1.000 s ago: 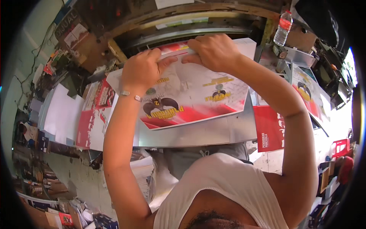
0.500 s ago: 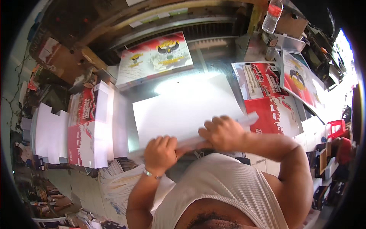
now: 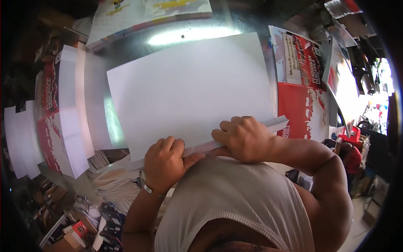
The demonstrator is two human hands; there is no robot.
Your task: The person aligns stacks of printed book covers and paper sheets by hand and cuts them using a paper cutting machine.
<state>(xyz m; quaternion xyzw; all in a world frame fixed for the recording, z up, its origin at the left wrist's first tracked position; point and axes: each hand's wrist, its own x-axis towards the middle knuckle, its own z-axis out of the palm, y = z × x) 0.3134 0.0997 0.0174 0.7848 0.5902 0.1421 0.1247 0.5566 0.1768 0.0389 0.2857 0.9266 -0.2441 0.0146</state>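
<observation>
White sheet (image 3: 189,88) softly lit; glare streak on counter (image 3: 247,25) just beyond sheet; blown-out light far right of sheet; fisheye-bent edges, dark corners.

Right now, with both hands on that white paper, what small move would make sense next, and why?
Perhaps ease the white paper a little away from the body, further onto the metal table. The left hand and right hand both grip its near edge, which appears to reach past the table's front, close to the shirt.
</observation>
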